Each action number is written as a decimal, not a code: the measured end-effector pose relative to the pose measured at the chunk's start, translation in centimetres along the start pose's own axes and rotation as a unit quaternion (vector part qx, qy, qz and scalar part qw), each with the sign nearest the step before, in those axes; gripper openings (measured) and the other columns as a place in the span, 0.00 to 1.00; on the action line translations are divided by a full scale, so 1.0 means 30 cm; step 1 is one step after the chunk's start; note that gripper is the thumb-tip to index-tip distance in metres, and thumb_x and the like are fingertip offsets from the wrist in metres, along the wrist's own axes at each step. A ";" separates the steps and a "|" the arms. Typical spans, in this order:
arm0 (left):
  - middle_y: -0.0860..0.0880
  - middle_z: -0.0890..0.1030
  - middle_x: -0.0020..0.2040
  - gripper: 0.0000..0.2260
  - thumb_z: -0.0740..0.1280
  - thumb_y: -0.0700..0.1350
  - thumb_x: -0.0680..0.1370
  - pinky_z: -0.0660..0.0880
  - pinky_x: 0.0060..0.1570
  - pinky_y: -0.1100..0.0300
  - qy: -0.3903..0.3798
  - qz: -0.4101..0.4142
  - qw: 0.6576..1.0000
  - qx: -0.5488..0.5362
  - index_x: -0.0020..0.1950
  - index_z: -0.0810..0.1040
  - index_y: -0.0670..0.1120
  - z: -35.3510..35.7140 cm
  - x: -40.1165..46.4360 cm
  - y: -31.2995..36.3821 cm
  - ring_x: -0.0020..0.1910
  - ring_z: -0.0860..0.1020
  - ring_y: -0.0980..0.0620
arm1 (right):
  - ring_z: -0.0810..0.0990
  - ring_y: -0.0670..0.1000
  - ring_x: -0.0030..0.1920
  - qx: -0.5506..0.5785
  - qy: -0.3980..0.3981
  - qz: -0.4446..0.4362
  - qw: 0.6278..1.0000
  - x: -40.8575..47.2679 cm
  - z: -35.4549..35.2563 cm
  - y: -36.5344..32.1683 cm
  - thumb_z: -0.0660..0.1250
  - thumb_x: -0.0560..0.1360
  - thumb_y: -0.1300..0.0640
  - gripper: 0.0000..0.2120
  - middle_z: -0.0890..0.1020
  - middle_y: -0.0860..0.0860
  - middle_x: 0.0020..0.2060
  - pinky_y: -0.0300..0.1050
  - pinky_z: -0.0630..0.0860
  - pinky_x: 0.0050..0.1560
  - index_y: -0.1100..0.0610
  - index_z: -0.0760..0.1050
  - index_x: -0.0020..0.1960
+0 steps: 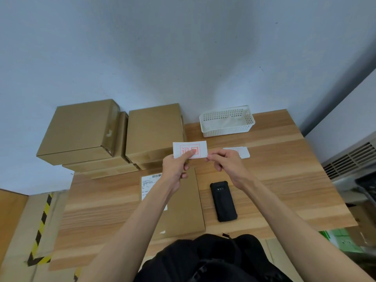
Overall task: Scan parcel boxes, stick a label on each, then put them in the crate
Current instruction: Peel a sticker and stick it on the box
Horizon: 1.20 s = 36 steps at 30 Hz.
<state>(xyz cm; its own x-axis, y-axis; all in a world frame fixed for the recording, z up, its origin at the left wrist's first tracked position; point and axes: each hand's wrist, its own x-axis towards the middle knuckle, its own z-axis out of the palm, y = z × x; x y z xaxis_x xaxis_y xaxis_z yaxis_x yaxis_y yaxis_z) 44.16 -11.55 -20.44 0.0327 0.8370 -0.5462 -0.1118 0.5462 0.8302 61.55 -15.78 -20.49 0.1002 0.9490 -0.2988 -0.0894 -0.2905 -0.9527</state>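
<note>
A white label (189, 148) with a red stamp print is held up above the table. My left hand (175, 169) pinches its lower left part, thumb on the print. My right hand (224, 162) pinches its right edge. Below my hands a flat brown parcel box (186, 202) lies on the wooden table (274, 180), a shipping slip with a barcode (149, 183) on its left part. A black handheld scanner (223, 201) lies to the right of the box. More white labels (243, 152) lie stacked behind my right hand.
Two stacks of brown boxes (81, 131) (153, 131) stand at the table's back left. A white perforated basket (226, 121) sits at the back against the wall. Yellow-black tape (41, 226) marks the floor on the left. A grey vented unit (352, 159) stands at the right.
</note>
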 end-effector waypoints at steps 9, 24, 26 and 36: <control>0.47 0.85 0.44 0.12 0.77 0.45 0.75 0.60 0.22 0.64 0.002 0.002 1.000 0.003 0.55 0.83 0.41 0.013 -0.015 -0.003 0.28 0.66 0.55 | 0.68 0.48 0.30 -0.018 -0.005 -0.007 1.000 -0.015 -0.007 -0.002 0.70 0.77 0.62 0.09 0.83 0.68 0.46 0.42 0.69 0.39 0.53 0.86 0.43; 0.54 0.76 0.52 0.07 0.76 0.47 0.75 0.70 0.54 0.56 0.084 0.426 0.799 0.415 0.51 0.83 0.49 -0.006 -0.002 -0.023 0.54 0.73 0.52 | 0.67 0.48 0.29 -0.037 0.011 -0.008 0.999 -0.005 0.006 -0.010 0.70 0.77 0.60 0.08 0.81 0.70 0.44 0.43 0.69 0.39 0.54 0.86 0.41; 0.53 0.78 0.48 0.03 0.76 0.48 0.75 0.67 0.50 0.55 0.084 0.498 0.732 0.457 0.45 0.85 0.49 -0.001 0.005 -0.032 0.50 0.73 0.51 | 0.67 0.47 0.29 -0.028 0.012 -0.008 0.999 -0.008 0.010 -0.015 0.70 0.77 0.61 0.08 0.83 0.65 0.41 0.42 0.69 0.39 0.54 0.86 0.42; 0.56 0.81 0.43 0.02 0.74 0.49 0.77 0.61 0.45 0.58 0.035 0.498 0.709 0.498 0.46 0.87 0.52 0.009 0.007 -0.039 0.45 0.71 0.52 | 0.67 0.46 0.28 -0.031 0.002 -0.020 0.999 -0.012 0.019 -0.003 0.69 0.78 0.64 0.07 0.85 0.52 0.38 0.40 0.68 0.36 0.58 0.85 0.44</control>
<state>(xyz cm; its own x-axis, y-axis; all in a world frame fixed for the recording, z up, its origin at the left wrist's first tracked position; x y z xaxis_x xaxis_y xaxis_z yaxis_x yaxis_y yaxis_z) 44.57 -12.02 -21.51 0.3762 0.8398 0.3915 0.7133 -0.5321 0.4562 60.95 -16.03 -20.27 0.1072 0.9596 -0.2601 -0.0228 -0.2591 -0.9656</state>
